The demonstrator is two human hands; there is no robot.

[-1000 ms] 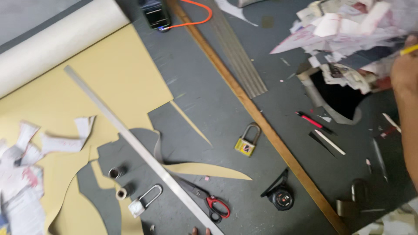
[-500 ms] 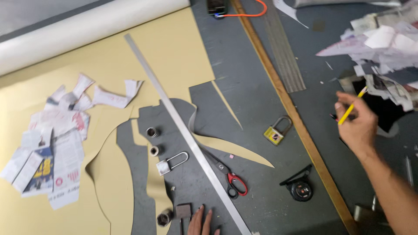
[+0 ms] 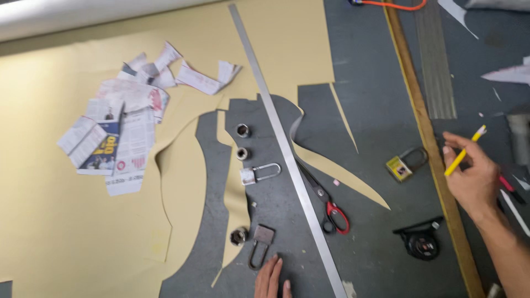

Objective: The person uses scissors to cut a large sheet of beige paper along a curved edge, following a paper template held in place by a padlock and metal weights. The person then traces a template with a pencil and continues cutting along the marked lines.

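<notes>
The right hand (image 3: 472, 179) has moved left to the wooden strip (image 3: 428, 143), fingers closed around a yellow pencil (image 3: 464, 150) tilted upward just right of that strip. The left hand (image 3: 271, 278), fingers flat and empty, rests left of the steel ruler (image 3: 284, 149).

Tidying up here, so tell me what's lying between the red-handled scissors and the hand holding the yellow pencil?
In the head view, a brass padlock and a long wooden strip lie between the scissors and the right hand.

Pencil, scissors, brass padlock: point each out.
pencil (image 3: 462, 152), head view, mid-shaft, in the right hand (image 3: 473, 179).
scissors (image 3: 335, 212), head view, red handle loop.
brass padlock (image 3: 398, 168), head view, yellow body.
</notes>
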